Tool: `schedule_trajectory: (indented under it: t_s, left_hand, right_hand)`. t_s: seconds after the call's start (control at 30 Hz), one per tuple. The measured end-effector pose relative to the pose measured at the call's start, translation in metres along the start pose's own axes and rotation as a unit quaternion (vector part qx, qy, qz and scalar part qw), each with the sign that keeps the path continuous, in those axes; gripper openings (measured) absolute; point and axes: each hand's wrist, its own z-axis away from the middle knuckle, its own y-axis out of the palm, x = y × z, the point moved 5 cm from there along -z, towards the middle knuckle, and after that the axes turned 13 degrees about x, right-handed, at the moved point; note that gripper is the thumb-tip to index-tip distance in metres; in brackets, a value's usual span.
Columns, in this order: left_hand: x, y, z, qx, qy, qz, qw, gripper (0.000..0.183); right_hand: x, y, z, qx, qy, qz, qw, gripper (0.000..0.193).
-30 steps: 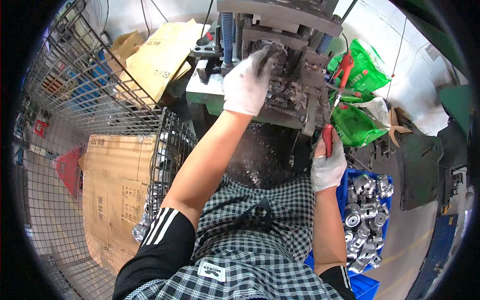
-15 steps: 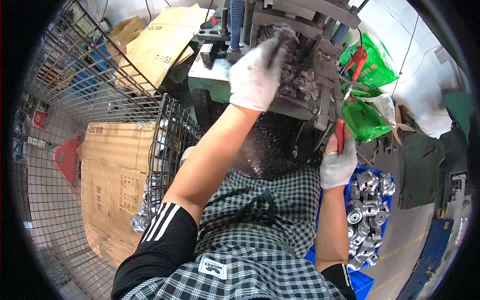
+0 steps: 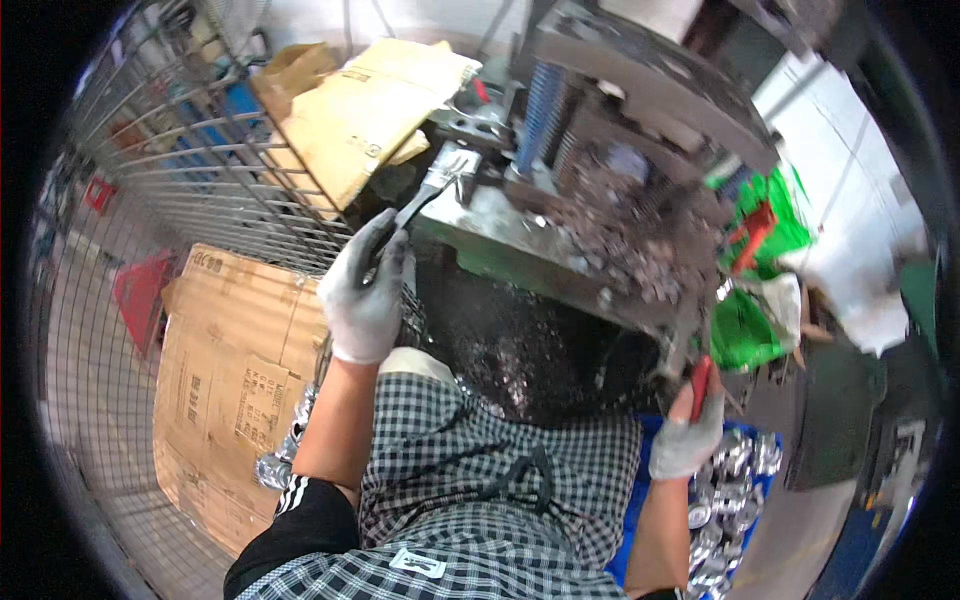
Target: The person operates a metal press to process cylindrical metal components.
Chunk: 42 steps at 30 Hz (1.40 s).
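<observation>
Steel machine bed point(image 3: 500, 235) sits dead ahead of you, greasy and littered with small metal parts point(image 3: 620, 250), with a wire cage point(image 3: 200, 150) and flattened cardboard point(image 3: 360, 110) to your left and more cardboard on the floor point(image 3: 90, 400). Your left hand point(image 3: 362, 290), gloved, is closed around a brush point(image 3: 430, 190) whose head rests at the bed's left edge. Your right hand point(image 3: 688, 435) is wrapped around a red-handled tool point(image 3: 700, 385) low at the bed's right corner, just above a blue bin point(image 3: 735, 500) of shiny metal cups; green bags point(image 3: 760, 270) hang beyond.
</observation>
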Motion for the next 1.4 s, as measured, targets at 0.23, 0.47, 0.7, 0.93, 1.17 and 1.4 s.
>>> schedule_trajectory:
  t_s: [0.23, 0.47, 0.7, 0.93, 1.17, 1.4]
  left_hand:
    - [0.147, 0.059, -0.133, 0.01, -0.137, -0.034, 0.99, 0.027]
    - [0.265, 0.153, -0.213, 0.18, -0.155, -0.089, 0.967, 0.048]
    - [0.237, 0.127, -0.165, 0.096, -0.238, -0.001, 0.967, 0.081]
    - [0.077, -0.017, 0.036, 0.2, -0.175, 0.025, 0.964, 0.039]
    - [0.145, -0.218, 0.118, 0.015, -0.367, -0.215, 0.905, 0.035]
    - [0.072, -0.147, 0.037, 0.56, -0.144, 0.121, 0.807, 0.033]
  right_hand:
    - [-0.004, 0.002, 0.004, -0.017, -0.019, 0.088, 0.996, 0.039]
    - [0.01, 0.004, 0.007, -0.009, 0.024, 0.064, 0.998, 0.038]
    - [-0.012, 0.0, 0.009, -0.014, 0.046, 0.086, 0.995, 0.038]
    - [-0.011, -0.006, -0.007, -0.018, -0.055, 0.167, 0.984, 0.035]
    - [-0.091, -0.021, -0.028, 0.063, -0.062, -0.004, 0.996, 0.044]
    - [-0.033, 0.003, -0.009, 0.137, -0.019, -0.096, 0.986, 0.052]
